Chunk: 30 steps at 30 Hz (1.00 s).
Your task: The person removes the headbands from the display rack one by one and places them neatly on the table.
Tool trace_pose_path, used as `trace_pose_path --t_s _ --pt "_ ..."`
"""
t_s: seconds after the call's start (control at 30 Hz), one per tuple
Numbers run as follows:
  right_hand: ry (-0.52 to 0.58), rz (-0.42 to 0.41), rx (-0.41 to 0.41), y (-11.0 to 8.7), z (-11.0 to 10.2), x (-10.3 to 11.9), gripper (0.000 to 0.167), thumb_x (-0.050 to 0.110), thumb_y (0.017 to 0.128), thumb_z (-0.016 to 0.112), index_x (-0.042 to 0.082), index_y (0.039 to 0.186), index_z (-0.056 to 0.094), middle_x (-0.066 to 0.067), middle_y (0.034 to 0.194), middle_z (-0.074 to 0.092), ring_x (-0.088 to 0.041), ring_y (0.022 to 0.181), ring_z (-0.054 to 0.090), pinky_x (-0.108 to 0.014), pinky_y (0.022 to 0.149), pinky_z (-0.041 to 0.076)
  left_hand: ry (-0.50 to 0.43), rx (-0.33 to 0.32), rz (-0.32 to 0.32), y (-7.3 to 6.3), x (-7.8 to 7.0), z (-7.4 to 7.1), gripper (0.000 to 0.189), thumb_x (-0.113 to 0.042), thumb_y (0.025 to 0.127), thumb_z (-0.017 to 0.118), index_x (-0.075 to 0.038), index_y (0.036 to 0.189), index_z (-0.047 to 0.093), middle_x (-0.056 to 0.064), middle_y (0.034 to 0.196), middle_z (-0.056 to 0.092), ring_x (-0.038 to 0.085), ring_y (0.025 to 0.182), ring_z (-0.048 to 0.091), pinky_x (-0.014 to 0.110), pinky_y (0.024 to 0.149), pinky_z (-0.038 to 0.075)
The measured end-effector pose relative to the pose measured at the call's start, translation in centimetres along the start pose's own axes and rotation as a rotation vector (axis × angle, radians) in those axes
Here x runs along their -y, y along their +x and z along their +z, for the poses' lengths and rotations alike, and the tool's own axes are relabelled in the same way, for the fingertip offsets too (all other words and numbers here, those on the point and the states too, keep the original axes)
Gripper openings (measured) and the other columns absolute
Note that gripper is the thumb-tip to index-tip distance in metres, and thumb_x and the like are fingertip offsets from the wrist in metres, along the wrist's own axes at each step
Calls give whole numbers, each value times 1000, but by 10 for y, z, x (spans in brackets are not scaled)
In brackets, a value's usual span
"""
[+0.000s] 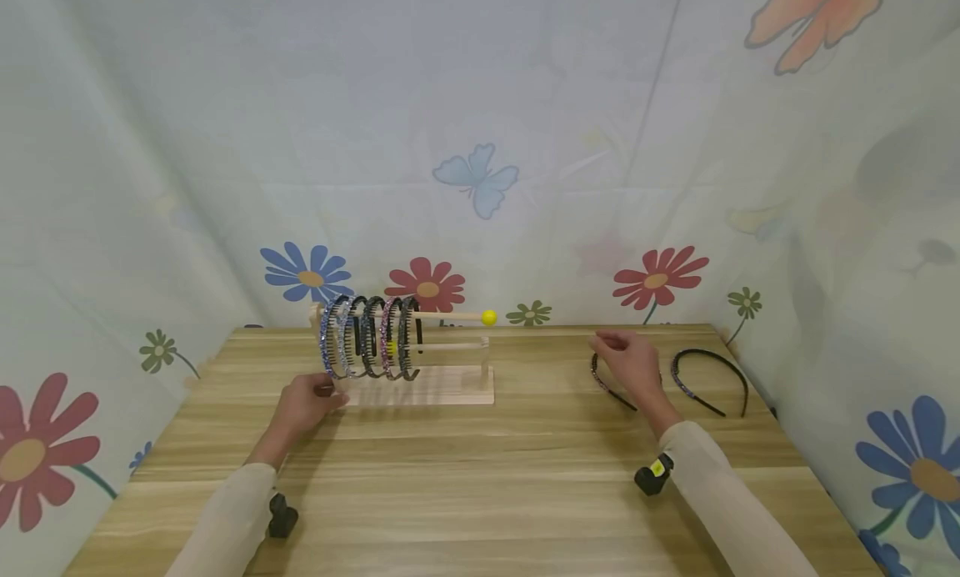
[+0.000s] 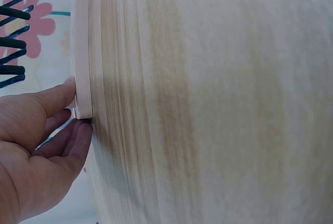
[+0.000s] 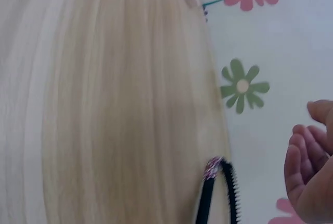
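My left hand [image 1: 303,406] pinches the left end of the base of a wooden rack [image 1: 450,389]; in the left wrist view, thumb and fingers sit around its corner. Several glittery toothed headbands [image 1: 387,335] hang on the rack's upper rod, toward its left end. My right hand [image 1: 632,367] is raised over a headband with pink glitter [image 3: 212,169] lying on the table, its fingers loosely bent. Nothing shows between those fingers, and in the right wrist view they are apart from the headband. The hand partly hides this headband in the head view.
Another dark headband [image 1: 686,388] lies at the right of the table [image 1: 480,494]. The upper rod ends in a yellow ball [image 1: 489,318], sticking out to the right. A lower rod [image 1: 450,346] runs beneath it. A flowered cloth [image 1: 555,227] hangs behind the table.
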State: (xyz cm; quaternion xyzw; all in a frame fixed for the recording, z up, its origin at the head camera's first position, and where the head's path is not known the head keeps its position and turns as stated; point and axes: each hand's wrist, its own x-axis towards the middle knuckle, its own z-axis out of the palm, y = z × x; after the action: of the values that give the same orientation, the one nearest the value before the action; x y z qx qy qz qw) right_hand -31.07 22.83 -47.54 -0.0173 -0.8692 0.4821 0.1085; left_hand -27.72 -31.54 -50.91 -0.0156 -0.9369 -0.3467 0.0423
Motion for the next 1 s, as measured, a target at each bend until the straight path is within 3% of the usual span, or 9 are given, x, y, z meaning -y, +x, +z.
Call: trace_pose_path --t_s 0.1,0.37,0.53,0.73,0.83,1.0 --pt "38 -69 2 -5 1 12 44 42 97 70 12 129 71 -11 118 74 -27 108 69 -43 87 57 -2 1 0 0 1 0 21 -17 92 76 2 100 72 27 113 72 43 105 69 56 91 55" --pt "162 -227 -26 -19 7 42 42 42 93 75 12 123 74 -9 111 76 -11 95 68 -18 77 54 -7 2 -3 2 5 2 21 -17 92 76 2 101 73 27 115 71 42 106 69 56 92 55" --pt "239 -310 -27 -28 14 63 32 27 94 77 10 120 75 -11 106 76 -5 89 65 -16 78 53 -4 3 -3 3 5 2 20 -18 92 76 1 100 73 28 116 71 43 107 68 56 92 55" --pt "302 -388 17 -39 28 86 28 10 93 75 2 120 73 -17 110 74 -11 92 67 -19 79 55 3 -5 7 2 4 1 19 -18 92 76 -1 96 72 26 112 72 41 104 69 55 91 55" --pt "331 -403 51 -44 38 95 29 10 93 76 0 120 73 -16 113 74 -17 94 69 -22 80 56 0 -4 7 1 3 0 19 -18 92 76 0 97 72 26 112 73 41 104 69 55 91 55" --pt "368 -419 102 -54 58 109 28 19 92 79 10 118 76 -7 112 76 -18 95 70 -26 80 58 3 2 4 0 2 0 23 -19 92 77 2 101 72 27 113 72 42 105 69 55 91 55"
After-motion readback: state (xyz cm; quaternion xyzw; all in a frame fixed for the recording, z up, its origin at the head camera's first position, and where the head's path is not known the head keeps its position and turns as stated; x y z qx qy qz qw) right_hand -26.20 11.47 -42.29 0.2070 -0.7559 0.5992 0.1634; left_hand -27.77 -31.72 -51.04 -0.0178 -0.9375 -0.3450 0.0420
